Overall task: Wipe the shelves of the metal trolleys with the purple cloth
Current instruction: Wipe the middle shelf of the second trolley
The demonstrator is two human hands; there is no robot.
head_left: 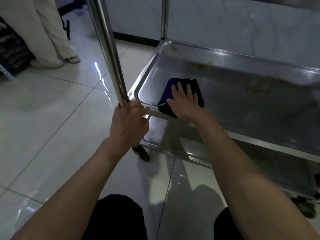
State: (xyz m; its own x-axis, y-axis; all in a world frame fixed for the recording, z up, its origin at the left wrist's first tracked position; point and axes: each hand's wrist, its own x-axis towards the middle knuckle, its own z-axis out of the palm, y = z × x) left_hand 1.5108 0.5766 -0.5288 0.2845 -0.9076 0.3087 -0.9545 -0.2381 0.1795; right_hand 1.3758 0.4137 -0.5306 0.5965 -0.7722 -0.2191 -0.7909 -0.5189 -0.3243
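Observation:
A metal trolley fills the right half of the head view, and its middle shelf [242, 101] is a shallow steel tray with greenish dirt along the far rim. The folded purple cloth [168, 91] lies in the tray's near left corner. My right hand [183, 104] presses flat on the cloth with fingers spread. My left hand [129, 122] is wrapped around the base of the near left upright post [110, 54], where it meets the shelf corner. A lower shelf [173, 144] shows under the tray.
A second upright post [164, 18] rises at the tray's far corner. A black caster [142, 153] sits below my left hand. Another person's legs [50, 35] stand at the upper left beside a dark crate [12, 54]. The floor is glossy white tile.

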